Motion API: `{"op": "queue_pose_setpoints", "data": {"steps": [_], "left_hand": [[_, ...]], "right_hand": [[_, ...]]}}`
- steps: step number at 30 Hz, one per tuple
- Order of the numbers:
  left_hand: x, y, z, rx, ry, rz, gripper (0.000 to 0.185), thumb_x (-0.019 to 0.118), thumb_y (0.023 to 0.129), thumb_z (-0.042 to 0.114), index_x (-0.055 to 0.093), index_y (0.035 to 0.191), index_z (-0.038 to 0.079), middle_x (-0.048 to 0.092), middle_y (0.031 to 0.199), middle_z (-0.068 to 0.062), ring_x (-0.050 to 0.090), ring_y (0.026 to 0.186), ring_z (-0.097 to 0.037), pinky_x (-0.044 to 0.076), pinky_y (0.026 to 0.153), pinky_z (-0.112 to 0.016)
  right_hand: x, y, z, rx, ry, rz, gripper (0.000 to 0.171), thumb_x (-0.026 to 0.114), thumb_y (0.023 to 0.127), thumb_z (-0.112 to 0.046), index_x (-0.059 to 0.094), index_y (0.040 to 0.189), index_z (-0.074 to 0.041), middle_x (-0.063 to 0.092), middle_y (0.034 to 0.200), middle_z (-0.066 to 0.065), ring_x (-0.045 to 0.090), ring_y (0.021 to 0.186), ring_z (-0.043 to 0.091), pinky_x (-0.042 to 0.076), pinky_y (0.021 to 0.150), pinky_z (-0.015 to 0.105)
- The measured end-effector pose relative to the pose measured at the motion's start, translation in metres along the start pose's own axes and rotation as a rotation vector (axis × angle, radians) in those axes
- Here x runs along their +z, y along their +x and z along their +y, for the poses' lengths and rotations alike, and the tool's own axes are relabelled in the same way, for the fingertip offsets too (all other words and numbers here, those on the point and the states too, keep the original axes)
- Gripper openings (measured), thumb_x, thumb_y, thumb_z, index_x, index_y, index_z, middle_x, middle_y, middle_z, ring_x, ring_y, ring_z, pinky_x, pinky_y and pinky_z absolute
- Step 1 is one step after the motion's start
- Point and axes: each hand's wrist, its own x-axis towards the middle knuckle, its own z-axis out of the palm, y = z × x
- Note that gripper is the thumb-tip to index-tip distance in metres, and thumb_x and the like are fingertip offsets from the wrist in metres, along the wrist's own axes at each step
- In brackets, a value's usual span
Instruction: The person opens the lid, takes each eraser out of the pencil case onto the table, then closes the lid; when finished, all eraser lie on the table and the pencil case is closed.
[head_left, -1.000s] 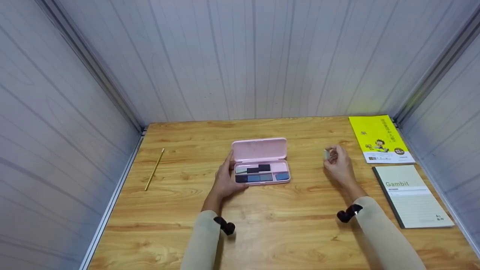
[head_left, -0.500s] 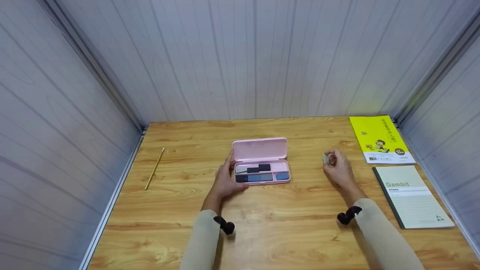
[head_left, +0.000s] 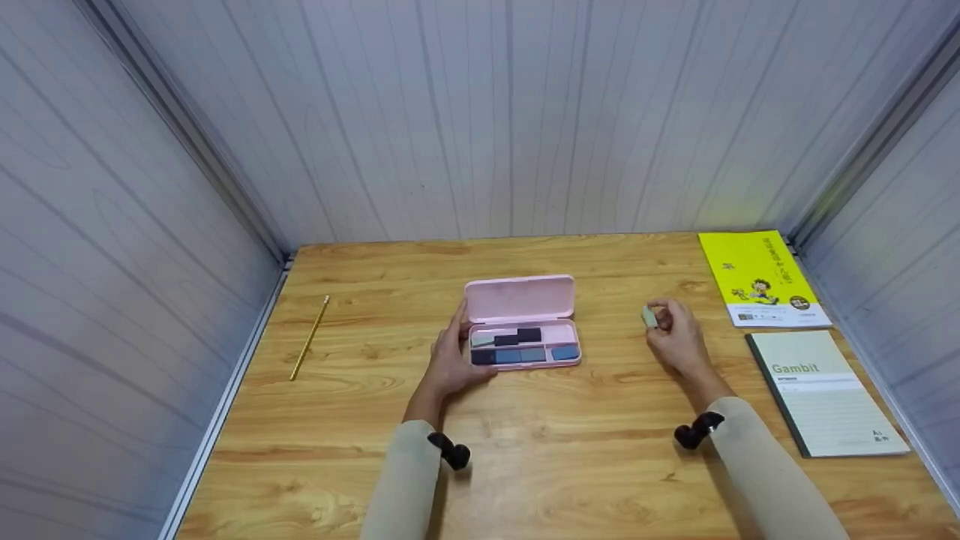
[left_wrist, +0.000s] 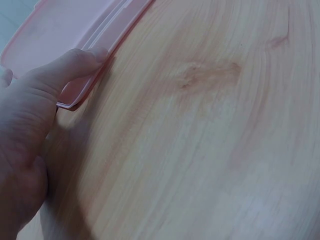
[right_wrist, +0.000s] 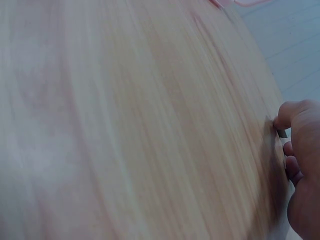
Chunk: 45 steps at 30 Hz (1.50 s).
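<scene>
A pink pencil case point(head_left: 568, 362) lies with its lid raised at the middle of the table. Small rectangular blocks, black, blue and grey-green, sit in its compartments. My left hand point(head_left: 452, 361) grips the case's left end, thumb along the front edge and fingers round the back; in the left wrist view the thumb point(left_wrist: 82, 65) lies over the case's rim. To the right of the case, my right hand point(head_left: 679, 337) pinches a small pale green block point(head_left: 649, 317) between thumb and fingertips. The right wrist view shows only a sliver of this block, the fingers covering most of it.
A yellow pencil point(head_left: 309, 337) lies at the table's left. On the right are a yellow book point(head_left: 757, 262) and, nearer, a pale Gambit notebook point(head_left: 832, 405). Panelled walls point(head_left: 480, 120) enclose the table at the back and both sides.
The block in my right hand has shifted slightly left and tilted, with more of it showing past the fingertips. My left hand and the pencil case have stayed in place.
</scene>
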Motion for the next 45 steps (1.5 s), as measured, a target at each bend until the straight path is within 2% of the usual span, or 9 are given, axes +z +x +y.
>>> {"op": "queue_pose_setpoints", "data": {"steps": [5,10,14,25,32,40,42,45], "left_hand": [[0.001,0.000,-0.001,0.002,0.005,0.005,0.147,0.109,0.071,0.024,0.014,0.182,0.036,0.065,0.158,-0.006,0.048,0.150,-0.030,0.026,0.138,-0.062],[0.001,0.000,-0.001,0.025,0.017,0.002,0.146,0.108,0.071,0.026,0.014,0.183,0.033,0.065,0.158,-0.008,0.050,0.150,-0.032,0.025,0.138,-0.062],[0.001,0.000,-0.001,0.012,0.020,-0.001,0.146,0.108,0.072,0.028,0.013,0.183,0.034,0.064,0.159,-0.007,0.048,0.151,-0.032,0.024,0.138,-0.063],[0.002,-0.001,0.000,0.005,0.012,0.003,0.146,0.109,0.072,0.026,0.014,0.183,0.035,0.064,0.158,-0.006,0.049,0.150,-0.031,0.024,0.138,-0.062],[0.002,-0.001,0.000,0.007,0.014,0.004,0.147,0.108,0.072,0.026,0.013,0.183,0.035,0.064,0.158,-0.006,0.048,0.151,-0.031,0.023,0.138,-0.062],[0.002,0.000,-0.001,0.046,0.024,0.018,0.144,0.108,0.071,0.023,0.017,0.183,0.028,0.067,0.156,-0.010,0.052,0.149,-0.034,0.024,0.138,-0.062],[0.002,0.000,-0.001,0.039,0.021,0.017,0.144,0.108,0.071,0.022,0.017,0.183,0.030,0.067,0.157,-0.009,0.052,0.150,-0.034,0.024,0.138,-0.062],[0.002,0.000,-0.001,0.036,0.015,0.018,0.145,0.108,0.071,0.022,0.017,0.183,0.031,0.067,0.157,-0.009,0.051,0.151,-0.033,0.024,0.139,-0.061]], "right_hand": [[-0.001,0.000,0.001,-0.002,0.014,0.005,0.049,0.072,0.091,0.009,0.069,0.139,0.003,0.067,0.112,0.026,0.062,0.097,0.025,0.043,0.087,0.016],[-0.003,0.000,-0.001,0.031,0.014,-0.022,0.052,0.071,0.093,0.009,0.067,0.145,0.002,0.066,0.120,0.027,0.066,0.107,0.033,0.044,0.090,0.013],[-0.006,0.000,-0.007,0.037,0.033,-0.051,0.053,0.073,0.095,0.008,0.065,0.147,0.001,0.064,0.128,0.027,0.066,0.112,0.035,0.044,0.092,0.014],[0.001,-0.004,-0.023,-0.068,0.086,-0.095,0.047,0.074,0.097,0.011,0.067,0.142,0.002,0.068,0.125,0.027,0.068,0.109,0.038,0.052,0.092,0.019],[0.011,-0.009,-0.032,-0.096,0.095,-0.132,0.042,0.076,0.099,0.007,0.069,0.140,0.002,0.074,0.125,0.026,0.071,0.113,0.040,0.060,0.095,0.032],[0.027,-0.009,-0.046,-0.137,0.093,-0.189,0.038,0.077,0.098,0.007,0.072,0.136,0.005,0.078,0.126,0.028,0.074,0.115,0.043,0.063,0.098,0.039],[0.032,-0.008,-0.051,-0.149,0.093,-0.201,0.037,0.077,0.098,0.008,0.072,0.134,0.006,0.079,0.125,0.027,0.074,0.114,0.043,0.064,0.100,0.045],[0.039,-0.008,-0.059,-0.159,0.097,-0.219,0.035,0.077,0.098,0.008,0.072,0.133,0.006,0.079,0.125,0.026,0.075,0.114,0.042,0.064,0.100,0.047]]}}
